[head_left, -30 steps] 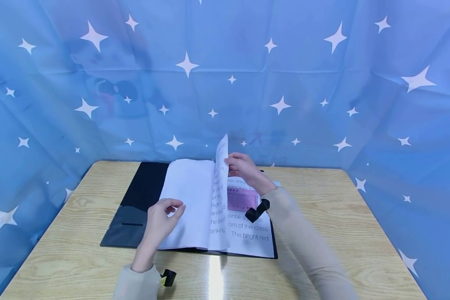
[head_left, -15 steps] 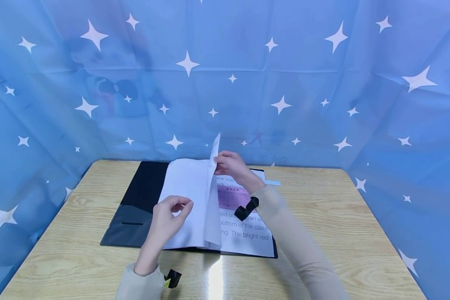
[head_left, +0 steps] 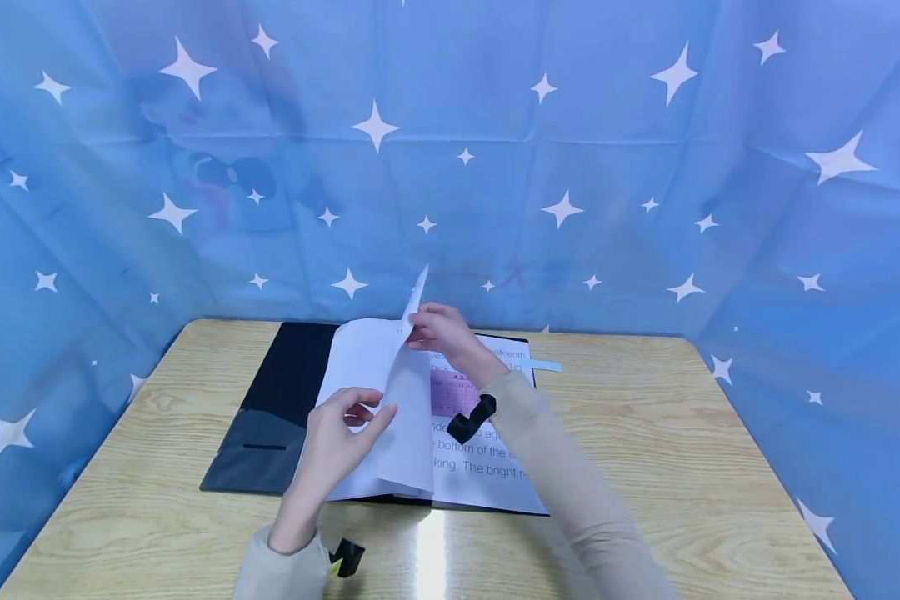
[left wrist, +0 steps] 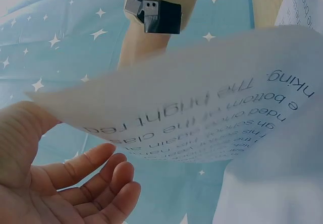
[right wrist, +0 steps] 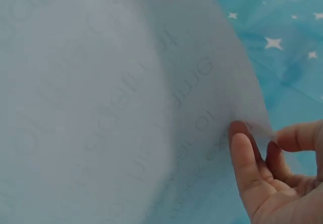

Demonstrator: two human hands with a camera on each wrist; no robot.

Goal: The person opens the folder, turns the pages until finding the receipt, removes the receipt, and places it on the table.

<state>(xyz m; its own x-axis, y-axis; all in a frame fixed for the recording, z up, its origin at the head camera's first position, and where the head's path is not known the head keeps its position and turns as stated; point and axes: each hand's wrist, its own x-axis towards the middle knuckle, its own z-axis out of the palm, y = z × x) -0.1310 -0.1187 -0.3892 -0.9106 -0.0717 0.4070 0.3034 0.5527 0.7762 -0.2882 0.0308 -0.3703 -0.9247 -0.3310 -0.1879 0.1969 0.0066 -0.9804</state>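
Note:
A black folder lies spread on the table, holding white printed pages. My right hand pinches the far outer edge of a raised page between thumb and fingers; the right wrist view shows this pinch on the sheet. Close to the same page's lower part is my left hand, its thumb and relaxed fingers apart. In the left wrist view the near corner of the page passes between that thumb and the fingers, without a pinch. A pink-purple slip lies on the large-print right page, partly hidden.
A light blue strip sticks out past the right page's edge. The wooden table extends on both sides of the folder. Behind it hangs a blue curtain with white stars. Both wrists carry small black devices.
My right hand has carried the pinched page leftward, uncovering more of the right page and the blue strip. My left hand has shifted slightly right, its thumb and fingers now wider apart.

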